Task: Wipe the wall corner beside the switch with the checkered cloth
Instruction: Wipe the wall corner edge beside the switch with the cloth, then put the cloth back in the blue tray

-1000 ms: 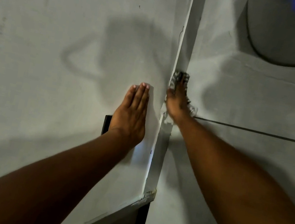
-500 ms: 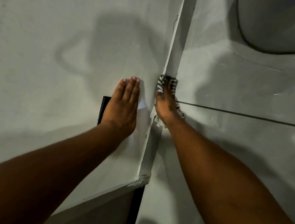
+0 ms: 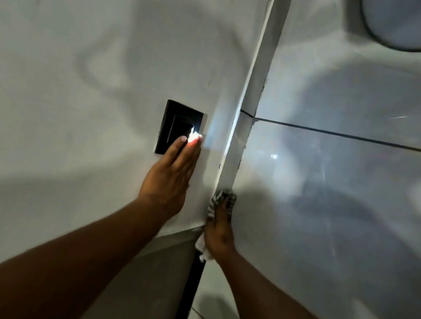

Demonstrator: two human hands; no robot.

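Now | right hand (image 3: 220, 231) pressing cloth (image 3: 220, 200) flat into corner (image 3: 244, 137), scrubbing | left hand (image 3: 171, 173) open-palmed, bracing beside switch (image 3: 179, 123)

Dim room: plain wall (image 3: 54, 47) filling frame left, glossy tiled wall (image 3: 351, 198) right reflecting glare, shadows falling across both.

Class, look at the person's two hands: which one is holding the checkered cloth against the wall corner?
The right hand. It presses the checkered cloth onto the wall corner, while the left hand lies flat and bare on the wall, fingertips at the black switch.
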